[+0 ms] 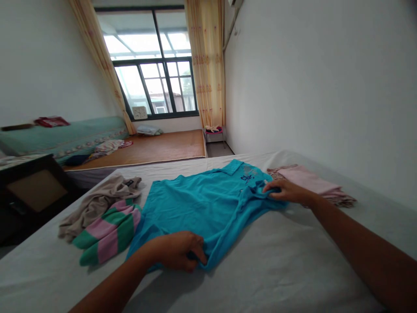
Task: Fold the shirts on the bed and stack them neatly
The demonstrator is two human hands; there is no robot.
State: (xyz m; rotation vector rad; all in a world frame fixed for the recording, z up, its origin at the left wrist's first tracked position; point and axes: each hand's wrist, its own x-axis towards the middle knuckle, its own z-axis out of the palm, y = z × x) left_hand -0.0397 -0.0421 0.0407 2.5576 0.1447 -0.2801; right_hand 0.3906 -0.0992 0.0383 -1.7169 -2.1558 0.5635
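Note:
A bright blue collared shirt [192, 195] lies spread across the white bed sheet, its collar pointing to the far right and dark lettering on its chest. My left hand [182, 251] pinches the shirt's near edge, with the fingertips partly tucked into the cloth. Near the shoulder and sleeve, my right hand [288, 191] grips a bunched fold of the same shirt. The near side is folded over in a long ridge between both hands. Just beyond my right hand sits a folded pink garment [309, 179].
Left of the shirt lie a crumpled greyish-brown garment [97, 202] and a pink-and-green striped garment [109, 232]. A dark cabinet [32, 195] stands beside the bed. Beyond are a second bed with a brown mat [166, 145], a small stool [214, 130] and a window [156, 87]. A white wall runs along the right.

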